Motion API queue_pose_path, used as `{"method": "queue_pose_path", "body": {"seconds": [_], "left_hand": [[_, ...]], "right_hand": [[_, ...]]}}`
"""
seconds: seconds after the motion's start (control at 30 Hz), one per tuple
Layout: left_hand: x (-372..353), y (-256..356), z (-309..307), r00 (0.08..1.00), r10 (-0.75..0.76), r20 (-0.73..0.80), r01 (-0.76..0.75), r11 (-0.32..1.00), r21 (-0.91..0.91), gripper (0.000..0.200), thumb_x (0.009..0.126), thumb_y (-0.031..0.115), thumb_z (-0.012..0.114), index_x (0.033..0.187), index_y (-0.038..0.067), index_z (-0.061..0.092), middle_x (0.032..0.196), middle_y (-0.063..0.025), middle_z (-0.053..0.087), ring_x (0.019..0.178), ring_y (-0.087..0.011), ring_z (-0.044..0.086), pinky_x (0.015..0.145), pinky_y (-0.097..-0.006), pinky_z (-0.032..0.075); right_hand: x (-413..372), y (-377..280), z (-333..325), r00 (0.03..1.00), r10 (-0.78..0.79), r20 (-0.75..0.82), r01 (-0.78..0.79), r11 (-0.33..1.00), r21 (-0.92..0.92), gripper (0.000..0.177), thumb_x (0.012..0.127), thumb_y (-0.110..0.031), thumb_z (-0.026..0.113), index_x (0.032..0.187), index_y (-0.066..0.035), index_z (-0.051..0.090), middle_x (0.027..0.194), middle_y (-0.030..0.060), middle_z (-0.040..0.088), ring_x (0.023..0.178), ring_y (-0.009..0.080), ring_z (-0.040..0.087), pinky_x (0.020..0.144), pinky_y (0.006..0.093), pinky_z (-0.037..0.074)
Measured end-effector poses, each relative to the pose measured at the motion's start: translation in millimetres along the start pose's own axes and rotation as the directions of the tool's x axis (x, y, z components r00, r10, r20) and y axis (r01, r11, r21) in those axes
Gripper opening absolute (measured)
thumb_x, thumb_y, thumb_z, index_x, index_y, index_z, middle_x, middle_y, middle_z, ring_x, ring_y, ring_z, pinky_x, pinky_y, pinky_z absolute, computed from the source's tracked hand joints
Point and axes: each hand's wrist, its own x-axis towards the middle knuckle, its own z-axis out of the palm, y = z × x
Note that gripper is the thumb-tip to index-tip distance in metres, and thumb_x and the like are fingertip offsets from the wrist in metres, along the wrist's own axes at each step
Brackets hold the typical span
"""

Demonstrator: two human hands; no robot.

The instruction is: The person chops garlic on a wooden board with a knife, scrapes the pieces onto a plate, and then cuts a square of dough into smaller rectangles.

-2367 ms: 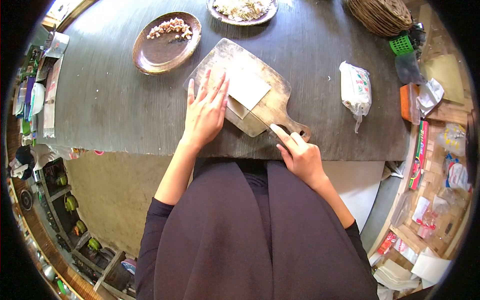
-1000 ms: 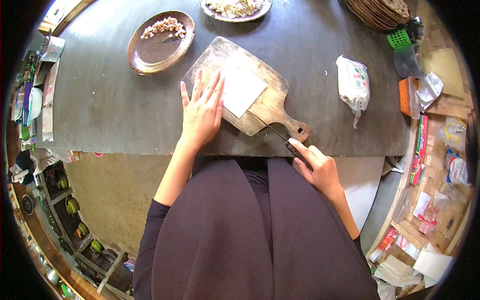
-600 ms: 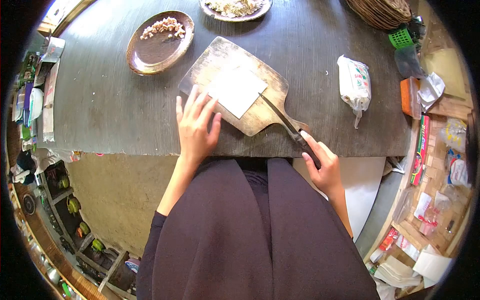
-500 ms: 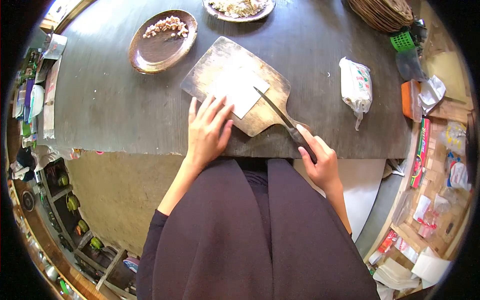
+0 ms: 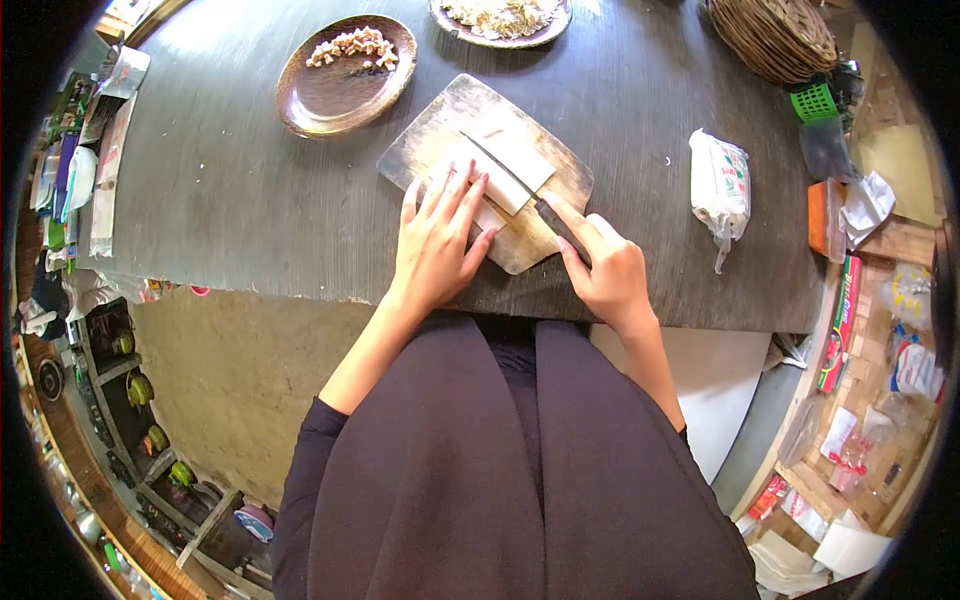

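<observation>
A worn wooden cutting board lies at an angle near the table's front edge, its handle toward my right hand. On it rests a flat white slab of food whose exact kind I cannot make out. My left hand lies over the slab's near left side, fingers stretched out and pressing on top. My right hand grips the dark handle of a kitchen knife, index finger along its top. The blade lies across the slab, just right of my left fingertips. A thin strip shows beyond the blade.
A brown plate with small diced pieces stands at the back left. Beside it is a plate of pale shreds. A white plastic packet lies to the right, with stacked woven plates and an orange box beyond.
The knife has moved left and away from me, its blade now across the slab instead of at its right edge. My right hand has come closer to the board. The view has shifted slightly.
</observation>
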Motion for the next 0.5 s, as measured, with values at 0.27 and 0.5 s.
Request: {"method": "queue_pose_path", "body": {"seconds": [0.27, 0.5], "left_hand": [[1, 0, 3, 0.999, 0.004, -0.035, -0.003, 1.0, 0.011, 0.065, 0.093, 0.035, 0.07, 0.148, 0.006, 0.054, 0.16, -0.0153, 0.045, 0.151, -0.0298, 0.038, 0.123, -0.0501, 0.023], [3, 0, -2, 0.973, -0.188, -0.137, 0.169, 0.976, -0.135, 0.07, 0.085, 0.037, 0.078, 0.144, 0.006, 0.054, 0.148, -0.0215, 0.051, 0.145, -0.037, 0.041, 0.121, -0.0521, 0.026]], "right_hand": [[5, 0, -3, 1.0, 0.013, 0.005, -0.013, 1.0, 0.006, 0.051, 0.094, -0.013, 0.069, 0.143, -0.022, 0.063, 0.093, 0.0139, 0.067, 0.075, 0.0357, 0.067, 0.068, 0.0419, 0.054], [3, 33, -6, 0.977, 0.095, -0.189, -0.096, 0.995, 0.003, 0.052, 0.094, -0.019, 0.07, 0.145, -0.023, 0.062, 0.096, 0.0131, 0.07, 0.078, 0.0345, 0.071, 0.071, 0.0422, 0.057]]}}
